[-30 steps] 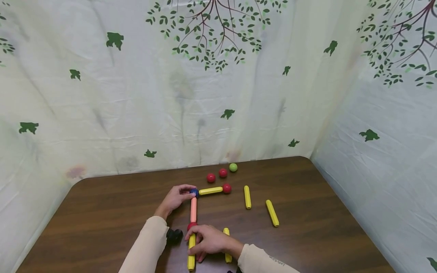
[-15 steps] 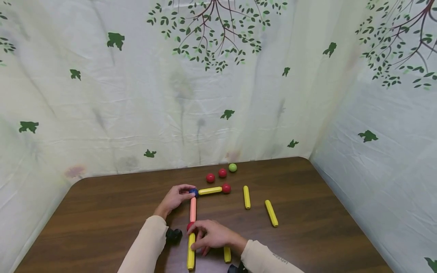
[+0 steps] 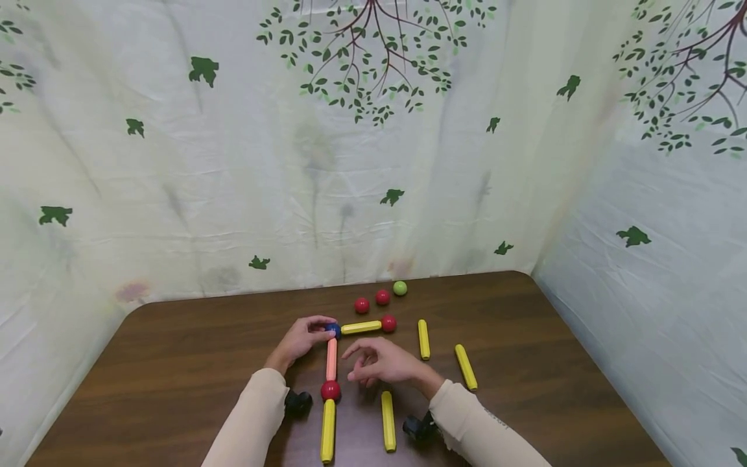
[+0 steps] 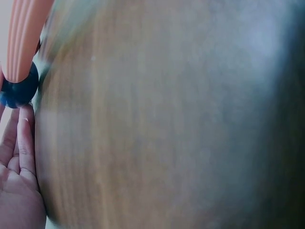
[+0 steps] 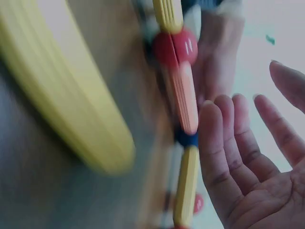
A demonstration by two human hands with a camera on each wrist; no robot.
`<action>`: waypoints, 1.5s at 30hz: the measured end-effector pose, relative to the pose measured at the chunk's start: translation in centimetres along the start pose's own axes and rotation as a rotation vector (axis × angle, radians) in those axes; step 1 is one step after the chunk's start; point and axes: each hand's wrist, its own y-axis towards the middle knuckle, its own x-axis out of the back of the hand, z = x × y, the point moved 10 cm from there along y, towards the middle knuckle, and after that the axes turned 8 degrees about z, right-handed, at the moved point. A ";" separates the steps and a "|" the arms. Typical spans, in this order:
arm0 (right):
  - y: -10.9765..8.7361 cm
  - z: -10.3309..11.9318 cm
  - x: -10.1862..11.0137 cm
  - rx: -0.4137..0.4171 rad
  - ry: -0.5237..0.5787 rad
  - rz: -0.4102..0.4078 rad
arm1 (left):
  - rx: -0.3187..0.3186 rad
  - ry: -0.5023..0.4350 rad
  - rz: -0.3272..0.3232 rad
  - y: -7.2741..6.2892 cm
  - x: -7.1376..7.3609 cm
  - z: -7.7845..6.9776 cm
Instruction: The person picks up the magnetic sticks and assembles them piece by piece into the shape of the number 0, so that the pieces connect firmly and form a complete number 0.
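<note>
My left hand [image 3: 303, 337] pinches a blue ball [image 3: 332, 330] between thumb and fingers; in the left wrist view the blue ball [image 4: 21, 88] meets the end of a ridged salmon rod. From that ball a yellow rod [image 3: 360, 327] runs right to a red ball [image 3: 388, 323]. The salmon rod [image 3: 331, 360] leads down to another red ball [image 3: 330, 390], which joins a second yellow rod [image 3: 328, 431]. My right hand [image 3: 382, 361] is above the table, right of the salmon rod. It holds nothing, its fingers loosely bent and apart in the right wrist view.
Two red balls [image 3: 362, 305] and a green ball [image 3: 399, 288] lie near the back edge of the brown table [image 3: 175, 363]. Loose yellow rods lie at right [image 3: 423, 339], farther right [image 3: 465, 367] and below my right hand [image 3: 388, 421]. A printed cloth hangs behind.
My right hand has let go at the lower red ball and yellow rod and moved up and right. The lower red ball now shows fully. The left hand stays on the blue ball.
</note>
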 end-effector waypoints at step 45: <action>3.3 -7.9 20.0 -0.266 -0.142 -0.540 | -0.020 -0.010 0.002 -0.1 0.2 0.0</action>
